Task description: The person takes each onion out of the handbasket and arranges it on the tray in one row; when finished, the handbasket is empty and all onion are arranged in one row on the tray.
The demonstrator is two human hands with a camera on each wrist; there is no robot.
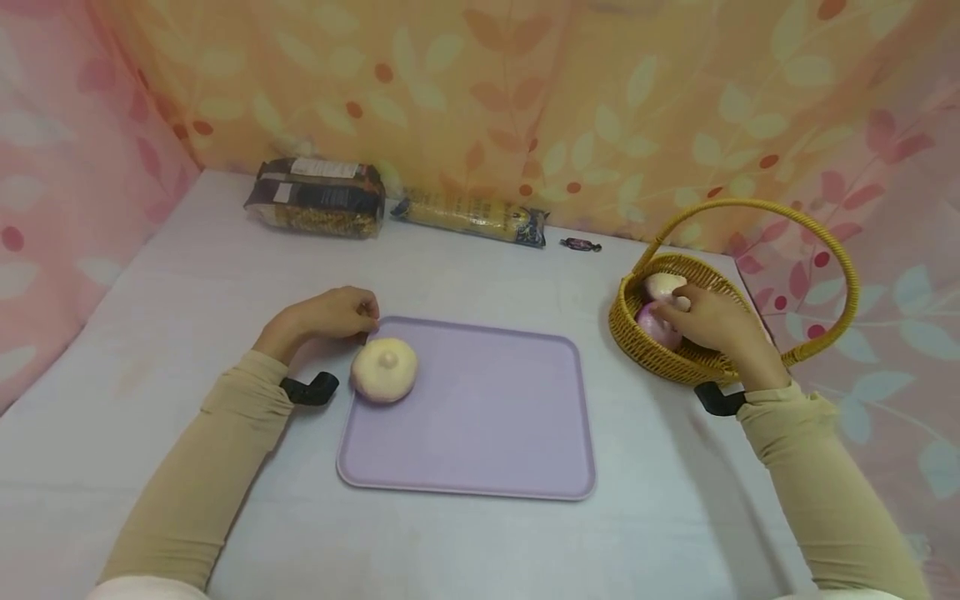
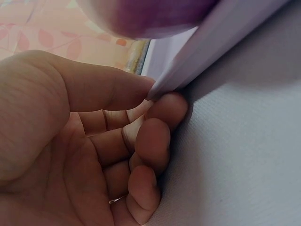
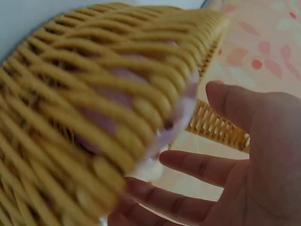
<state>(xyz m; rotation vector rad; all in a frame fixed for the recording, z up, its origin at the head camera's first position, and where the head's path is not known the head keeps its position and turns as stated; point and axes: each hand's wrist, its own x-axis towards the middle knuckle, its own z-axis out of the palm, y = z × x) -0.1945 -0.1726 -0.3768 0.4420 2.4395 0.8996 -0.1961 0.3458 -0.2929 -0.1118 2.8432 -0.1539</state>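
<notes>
At the far-left corner of a lilac tray, my left hand pinches the rim. The left wrist view shows thumb and curled fingers on the tray's edge. Beside that hand, on the tray, sits a round, cream-topped vegetable like a turnip, purple lower down. My right hand reaches into a wicker basket. Its thumb and fingers are spread, near a pinkish-purple round vegetable and a whitish one. Basket weave partly hides the purple one in the right wrist view.
Along the back of the white table lie a dark-labelled bag of pasta, a long yellow packet and a small wrapped candy. The basket's tall handle arches over my right hand. Patterned curtains enclose the table.
</notes>
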